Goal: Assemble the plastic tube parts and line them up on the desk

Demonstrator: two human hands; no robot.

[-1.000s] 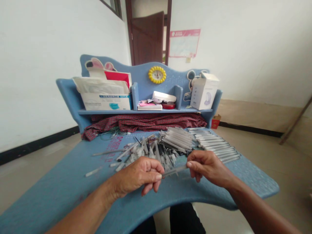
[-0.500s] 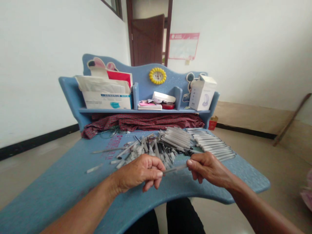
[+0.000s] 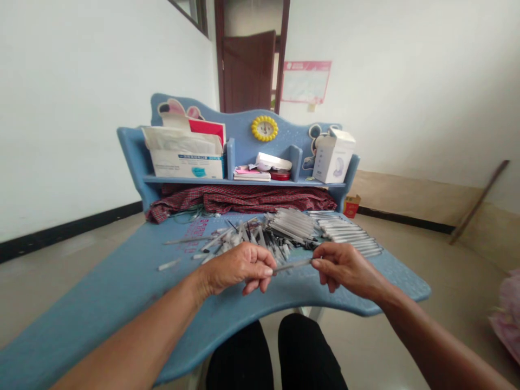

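My left hand point(image 3: 246, 266) and my right hand point(image 3: 340, 265) each pinch one end of a slim pen point(image 3: 294, 265), held level above the front of the desk. The pen looks clear with a dark core in its left part; my fingers hide its ends. Just beyond my left hand spreads a loose heap of pen parts point(image 3: 227, 238), clear and black. Behind the pen lies a stack of pale pen barrels point(image 3: 291, 223). Beyond my right hand, several pens point(image 3: 349, 232) rest side by side in a row.
The blue desk point(image 3: 134, 295) has a curved front edge. One stray clear piece point(image 3: 168, 265) lies to the left. Bunched checked cloth point(image 3: 244, 200) runs under the shelf, which holds a mask box point(image 3: 187, 162), a stack of papers point(image 3: 252, 176) and a white box point(image 3: 333, 157).
The view has shifted slightly, so the desk sits a little differently in it. Both hands keep hold of the pen, at nearly the same distance apart.
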